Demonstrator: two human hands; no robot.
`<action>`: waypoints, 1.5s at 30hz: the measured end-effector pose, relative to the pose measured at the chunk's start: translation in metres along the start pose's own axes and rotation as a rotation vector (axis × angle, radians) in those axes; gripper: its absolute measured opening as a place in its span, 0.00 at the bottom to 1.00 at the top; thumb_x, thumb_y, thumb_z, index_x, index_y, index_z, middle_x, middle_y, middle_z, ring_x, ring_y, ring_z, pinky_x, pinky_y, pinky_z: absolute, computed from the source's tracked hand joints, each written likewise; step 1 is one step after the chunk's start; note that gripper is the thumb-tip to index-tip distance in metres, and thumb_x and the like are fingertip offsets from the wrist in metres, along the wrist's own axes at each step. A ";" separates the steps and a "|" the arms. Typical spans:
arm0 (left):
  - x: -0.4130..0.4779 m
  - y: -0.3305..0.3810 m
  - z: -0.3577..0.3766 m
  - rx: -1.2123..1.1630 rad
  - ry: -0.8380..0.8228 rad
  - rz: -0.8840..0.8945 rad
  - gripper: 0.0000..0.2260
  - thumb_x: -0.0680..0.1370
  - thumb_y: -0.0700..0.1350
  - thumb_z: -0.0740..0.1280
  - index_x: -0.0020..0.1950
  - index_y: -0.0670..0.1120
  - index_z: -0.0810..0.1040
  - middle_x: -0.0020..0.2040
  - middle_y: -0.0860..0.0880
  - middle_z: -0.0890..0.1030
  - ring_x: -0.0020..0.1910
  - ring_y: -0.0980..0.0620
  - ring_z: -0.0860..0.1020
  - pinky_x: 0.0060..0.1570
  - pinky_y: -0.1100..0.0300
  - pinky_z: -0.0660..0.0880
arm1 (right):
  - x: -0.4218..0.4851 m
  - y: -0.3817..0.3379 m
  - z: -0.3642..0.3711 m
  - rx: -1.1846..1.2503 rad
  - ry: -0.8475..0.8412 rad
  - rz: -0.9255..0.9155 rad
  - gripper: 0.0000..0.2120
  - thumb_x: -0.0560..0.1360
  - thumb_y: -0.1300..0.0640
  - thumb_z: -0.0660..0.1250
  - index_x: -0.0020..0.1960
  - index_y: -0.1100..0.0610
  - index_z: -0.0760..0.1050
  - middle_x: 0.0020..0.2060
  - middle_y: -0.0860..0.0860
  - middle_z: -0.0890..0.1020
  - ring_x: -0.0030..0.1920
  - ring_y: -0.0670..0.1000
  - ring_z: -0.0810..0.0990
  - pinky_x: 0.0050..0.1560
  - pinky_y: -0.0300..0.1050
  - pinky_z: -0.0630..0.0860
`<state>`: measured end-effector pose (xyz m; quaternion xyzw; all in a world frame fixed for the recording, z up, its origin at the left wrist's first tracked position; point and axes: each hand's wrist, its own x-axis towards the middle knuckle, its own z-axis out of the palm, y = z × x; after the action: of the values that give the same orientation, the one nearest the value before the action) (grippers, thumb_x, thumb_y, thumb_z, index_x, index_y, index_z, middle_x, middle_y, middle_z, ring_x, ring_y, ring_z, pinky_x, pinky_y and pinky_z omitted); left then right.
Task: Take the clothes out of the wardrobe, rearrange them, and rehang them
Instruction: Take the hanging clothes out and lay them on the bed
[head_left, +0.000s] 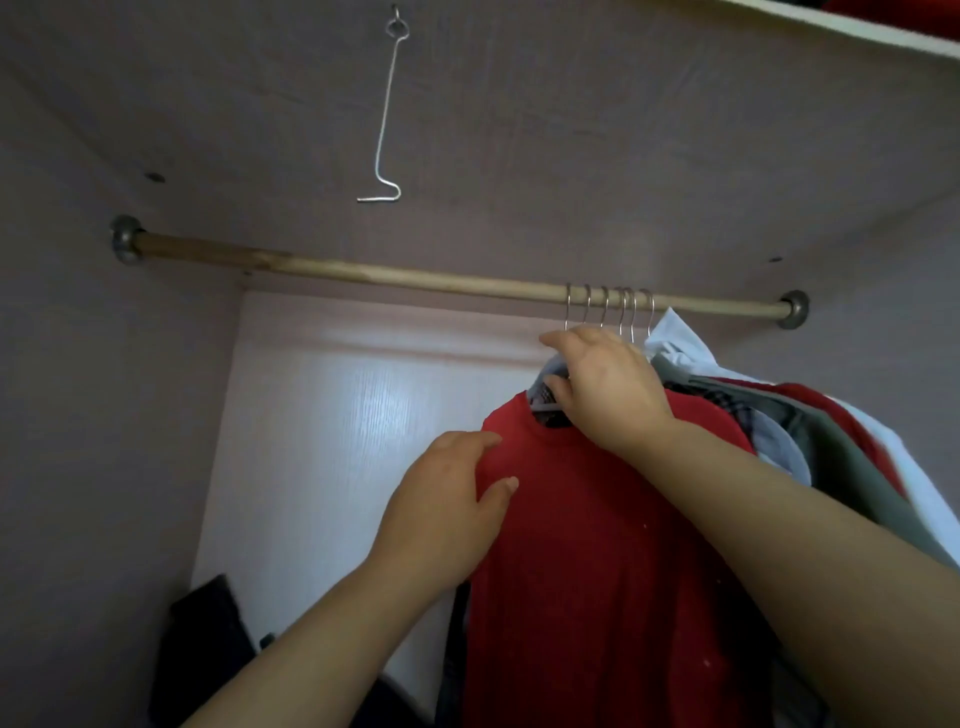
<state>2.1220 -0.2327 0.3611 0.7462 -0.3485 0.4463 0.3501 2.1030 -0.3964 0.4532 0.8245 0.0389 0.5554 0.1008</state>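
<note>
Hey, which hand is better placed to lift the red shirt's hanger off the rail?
Right. The right hand grips the hanger at its neck, just below the hooks on the rail. The left hand rests lower, against the red shirt at its shoulder.

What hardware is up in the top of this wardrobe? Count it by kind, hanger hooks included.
1 wooden rod
2 rod end brackets
6 hanger hooks over that rod
1 bent wire hook hanging from the top panel
Total: 10
</note>
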 end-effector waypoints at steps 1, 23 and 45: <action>0.005 0.000 0.004 0.012 0.008 0.006 0.19 0.78 0.51 0.63 0.68 0.52 0.68 0.65 0.56 0.70 0.61 0.60 0.70 0.55 0.72 0.61 | 0.005 0.007 0.004 -0.004 0.011 0.014 0.22 0.77 0.54 0.61 0.70 0.52 0.65 0.65 0.51 0.72 0.66 0.54 0.67 0.62 0.47 0.63; 0.044 -0.012 0.035 0.307 0.071 0.044 0.19 0.76 0.49 0.66 0.67 0.50 0.70 0.64 0.53 0.72 0.64 0.56 0.69 0.58 0.73 0.57 | 0.042 0.092 0.053 -0.064 0.307 -0.092 0.11 0.70 0.55 0.71 0.47 0.63 0.80 0.42 0.61 0.80 0.42 0.63 0.79 0.39 0.52 0.73; -0.197 -0.036 -0.071 0.832 0.257 -0.508 0.25 0.73 0.60 0.57 0.66 0.49 0.71 0.56 0.51 0.78 0.56 0.50 0.75 0.57 0.56 0.65 | -0.098 -0.140 0.096 0.804 0.520 -0.486 0.10 0.76 0.49 0.62 0.55 0.50 0.77 0.40 0.50 0.80 0.30 0.53 0.79 0.26 0.40 0.70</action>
<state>2.0517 -0.1141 0.1992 0.8229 0.0974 0.5362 0.1608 2.1607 -0.2884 0.2997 0.6006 0.4621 0.6432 -0.1099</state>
